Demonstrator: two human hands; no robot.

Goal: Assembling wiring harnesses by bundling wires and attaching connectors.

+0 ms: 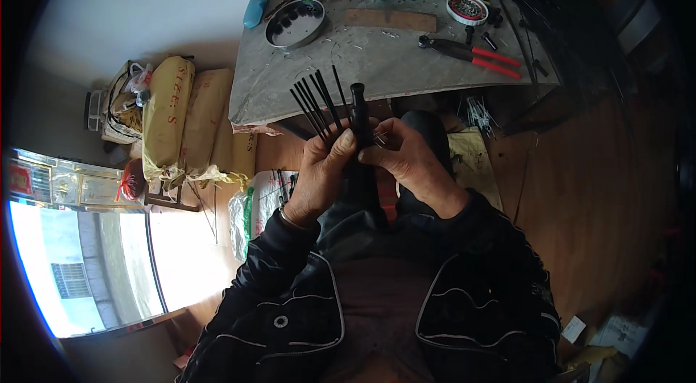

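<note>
Grey worktop (406, 73), wood-look floor (580, 238) | left hand (322, 169): gripping black rods (328, 99) | right hand (420, 164): holding silvery pins (380, 138)

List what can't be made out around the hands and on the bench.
All in the head view:
- Lower ends of the thin black rods: hidden by the left hand.
- Lower end of the black cylindrical piece: lost against dark clothing.
- Small bits at the right hand's fingertips: too small, partly covered.
- Contents of the white dish: too small.
- Bench's far right: dark, blurred.
</note>
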